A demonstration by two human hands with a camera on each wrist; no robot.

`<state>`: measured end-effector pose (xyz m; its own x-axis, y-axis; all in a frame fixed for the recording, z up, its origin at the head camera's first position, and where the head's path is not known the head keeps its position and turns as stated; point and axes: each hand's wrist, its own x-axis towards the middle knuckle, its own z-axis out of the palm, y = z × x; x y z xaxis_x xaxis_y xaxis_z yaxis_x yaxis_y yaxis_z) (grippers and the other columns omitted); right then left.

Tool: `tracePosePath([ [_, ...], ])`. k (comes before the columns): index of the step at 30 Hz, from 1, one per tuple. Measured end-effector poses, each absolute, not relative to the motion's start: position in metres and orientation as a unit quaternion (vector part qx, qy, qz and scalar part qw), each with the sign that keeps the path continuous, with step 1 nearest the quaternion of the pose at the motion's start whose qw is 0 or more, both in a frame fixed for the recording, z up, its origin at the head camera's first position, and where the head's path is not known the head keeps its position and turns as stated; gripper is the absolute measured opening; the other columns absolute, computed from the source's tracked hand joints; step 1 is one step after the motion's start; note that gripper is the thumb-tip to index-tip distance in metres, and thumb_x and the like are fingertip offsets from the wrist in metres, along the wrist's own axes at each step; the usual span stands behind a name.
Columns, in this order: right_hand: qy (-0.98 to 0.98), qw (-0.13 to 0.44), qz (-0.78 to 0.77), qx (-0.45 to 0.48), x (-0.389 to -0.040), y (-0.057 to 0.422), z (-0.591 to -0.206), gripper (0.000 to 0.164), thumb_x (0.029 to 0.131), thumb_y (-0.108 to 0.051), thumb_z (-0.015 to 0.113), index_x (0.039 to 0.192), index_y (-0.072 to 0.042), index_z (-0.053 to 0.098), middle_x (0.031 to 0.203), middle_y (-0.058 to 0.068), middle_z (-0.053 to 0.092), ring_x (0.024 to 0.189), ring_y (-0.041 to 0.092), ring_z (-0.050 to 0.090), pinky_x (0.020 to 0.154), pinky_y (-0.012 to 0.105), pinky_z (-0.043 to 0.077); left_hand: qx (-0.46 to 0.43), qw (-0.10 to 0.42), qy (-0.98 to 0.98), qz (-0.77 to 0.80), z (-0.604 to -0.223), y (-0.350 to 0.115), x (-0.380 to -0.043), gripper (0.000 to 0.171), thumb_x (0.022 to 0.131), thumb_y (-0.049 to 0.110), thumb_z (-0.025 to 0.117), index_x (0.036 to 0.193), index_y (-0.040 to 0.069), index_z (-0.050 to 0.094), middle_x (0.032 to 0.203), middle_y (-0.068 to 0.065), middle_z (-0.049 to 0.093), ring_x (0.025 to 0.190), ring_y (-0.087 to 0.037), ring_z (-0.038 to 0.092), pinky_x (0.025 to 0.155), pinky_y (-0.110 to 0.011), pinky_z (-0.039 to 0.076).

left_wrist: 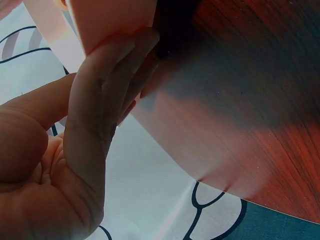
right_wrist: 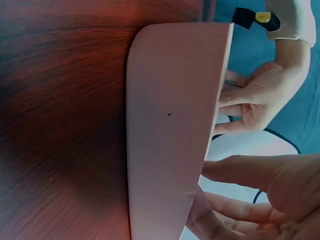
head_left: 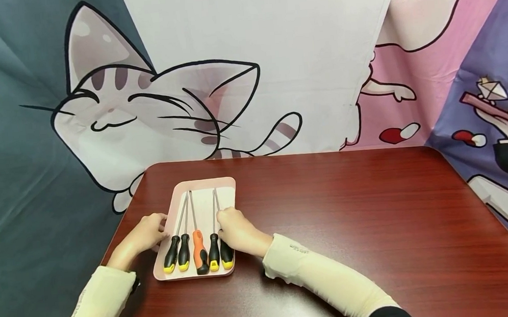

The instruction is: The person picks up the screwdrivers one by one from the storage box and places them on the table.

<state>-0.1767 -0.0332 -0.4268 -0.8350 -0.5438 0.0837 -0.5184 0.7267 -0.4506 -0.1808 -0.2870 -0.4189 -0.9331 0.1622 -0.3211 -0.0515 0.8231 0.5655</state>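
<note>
A shallow pale pink tray (head_left: pixel 225 182) lies at the left of the table with several screwdrivers in a row, handles toward the person. Most have black handles with yellow ends, like the black-handled screwdriver (head_left: pixel 171 255) at the left; an orange-handled screwdriver (head_left: pixel 199 250) lies in the middle. My left hand (head_left: pixel 147 231) is at the tray's left side, its long fingers (left_wrist: pixel 92 95) straight against the outer wall. Reaching over the right rim, my right hand (head_left: pixel 239 232) holds the rightmost screwdriver (head_left: pixel 227 253) near the top of its handle; its fingertips are partly hidden by the wall.
The tray stands on a glossy red-brown table (head_left: pixel 352 230) with rounded far corners. Behind the table hangs a cloth backdrop (head_left: pixel 316 36) with cartoon figures, including a cat. Both forearms wear pale sleeves (head_left: pixel 328 276).
</note>
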Motion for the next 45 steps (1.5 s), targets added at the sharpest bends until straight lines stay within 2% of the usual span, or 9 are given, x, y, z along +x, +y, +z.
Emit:
tracePosePath([
  [5, 0.941, 0.010, -0.192, -0.280, -0.175, -0.040, -0.427, 0.012, 0.082, -0.001, 0.071, 0.074, -0.006, 0.064, 0.072, 0.007, 0.064, 0.065, 0.018, 0.063, 0.051, 0.028, 0.052, 0.028, 0.179, 0.940, 0.289, -0.420, -0.285, -0.181, 0.046, 0.090, -0.010, 0.060, 0.129, -0.026, 0.042, 0.096, -0.031, 0.065, 0.076, -0.031, 0.069, 0.051, -0.037, 0.059],
  [12, 0.942, 0.037, -0.160, -0.293, -0.171, -0.053, -0.423, 0.013, 0.085, -0.006, 0.073, 0.076, -0.009, 0.064, 0.074, 0.003, 0.064, 0.067, 0.017, 0.064, 0.048, 0.027, 0.050, 0.019, 0.176, 0.946, 0.271, -0.420, -0.286, -0.179, 0.047, 0.089, -0.009, 0.061, 0.129, -0.025, 0.042, 0.093, -0.029, 0.065, 0.071, -0.029, 0.068, 0.049, -0.036, 0.058],
  [19, 0.944, 0.017, -0.145, -0.296, -0.171, -0.057, -0.427, 0.016, 0.088, -0.002, 0.067, 0.074, -0.010, 0.063, 0.074, 0.003, 0.065, 0.066, 0.015, 0.065, 0.046, 0.027, 0.051, 0.022, 0.172, 0.945, 0.278, -0.422, -0.286, -0.177, 0.047, 0.089, -0.011, 0.061, 0.130, -0.025, 0.042, 0.091, -0.028, 0.066, 0.072, -0.029, 0.068, 0.049, -0.036, 0.058],
  [28, 0.952, 0.009, -0.128, -0.279, -0.171, -0.061, -0.432, 0.013, 0.088, -0.004, 0.068, 0.077, -0.011, 0.067, 0.079, 0.004, 0.068, 0.070, 0.018, 0.067, 0.047, 0.030, 0.052, 0.019, 0.170, 0.946, 0.276, -0.422, -0.285, -0.179, 0.048, 0.088, -0.011, 0.062, 0.130, -0.024, 0.044, 0.090, -0.026, 0.066, 0.073, -0.030, 0.068, 0.049, -0.036, 0.058],
  [37, 0.962, 0.027, -0.094, -0.254, -0.171, -0.068, -0.433, 0.011, 0.089, -0.011, 0.072, 0.079, -0.015, 0.069, 0.078, 0.002, 0.068, 0.068, 0.016, 0.066, 0.045, 0.029, 0.052, 0.026, 0.168, 0.944, 0.282, -0.421, -0.283, -0.178, 0.048, 0.088, -0.012, 0.061, 0.130, -0.026, 0.042, 0.092, -0.031, 0.066, 0.073, -0.030, 0.068, 0.049, -0.036, 0.058],
  [45, 0.962, 0.029, -0.096, -0.253, -0.171, -0.068, -0.434, 0.013, 0.088, -0.011, 0.072, 0.077, -0.016, 0.067, 0.077, 0.002, 0.066, 0.068, 0.016, 0.065, 0.045, 0.028, 0.052, 0.023, 0.173, 0.943, 0.284, -0.420, -0.282, -0.179, 0.048, 0.089, -0.012, 0.060, 0.131, -0.026, 0.041, 0.094, -0.032, 0.066, 0.077, -0.033, 0.069, 0.050, -0.036, 0.058],
])
